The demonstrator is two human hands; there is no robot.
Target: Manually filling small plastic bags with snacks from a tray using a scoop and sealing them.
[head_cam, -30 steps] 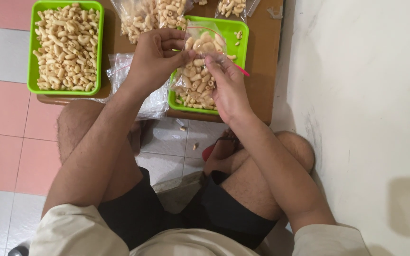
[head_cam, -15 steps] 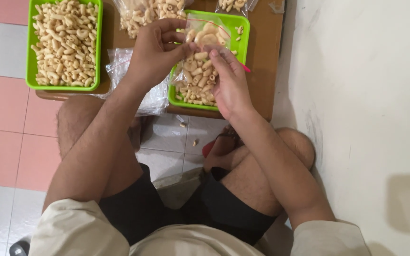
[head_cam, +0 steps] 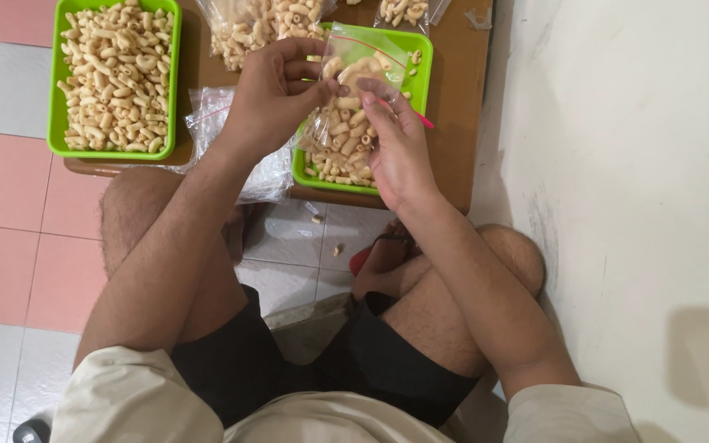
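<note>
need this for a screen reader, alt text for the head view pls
Both hands, left hand and right hand, hold a small clear bag of pale curled snacks over a green tray on a low wooden table. A second, full green tray sits further left.

a home floor spot: pink tiles [head_cam: 2,197], low wooden table [head_cam: 453,98], plastered wall [head_cam: 633,164].

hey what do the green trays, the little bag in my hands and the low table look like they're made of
Green trays: probably moulded plastic, with a uniform bright colour and smooth rounded rims. Little bag: thin clear plastic film, since the pale snack pieces show through and it crinkles and glints. Low table: likely wood or laminate, brown and matte; no grain is clear.
</note>
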